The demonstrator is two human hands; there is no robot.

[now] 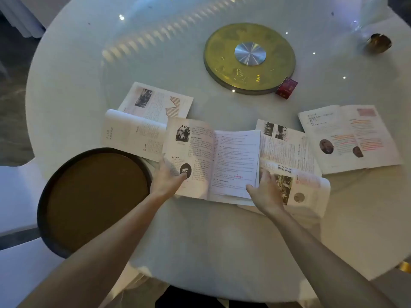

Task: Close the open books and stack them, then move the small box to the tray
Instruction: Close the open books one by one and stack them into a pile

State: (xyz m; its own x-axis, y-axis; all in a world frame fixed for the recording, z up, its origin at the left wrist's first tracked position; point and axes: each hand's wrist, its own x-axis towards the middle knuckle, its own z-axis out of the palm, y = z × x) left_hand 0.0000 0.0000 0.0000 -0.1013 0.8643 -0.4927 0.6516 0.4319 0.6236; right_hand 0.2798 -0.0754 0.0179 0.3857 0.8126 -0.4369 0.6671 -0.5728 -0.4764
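Note:
Several open books lie spread across the near half of the round table. The middle open book lies directly before me. My left hand rests flat on its left page, fingers spread. My right hand touches the lower right corner of its right page, fingers curled at the page edge. Another open book lies under and to the right of it. One more open book sits at the far right, and a left open book at the left. A small red box stands beside the gold disc. The dark round tray is near left.
A gold turntable disc with a silver hub sits at the table's centre, under a glass top. A small gold cup stands at the far right. The white round table ends close to my body; white chair covers are at the left.

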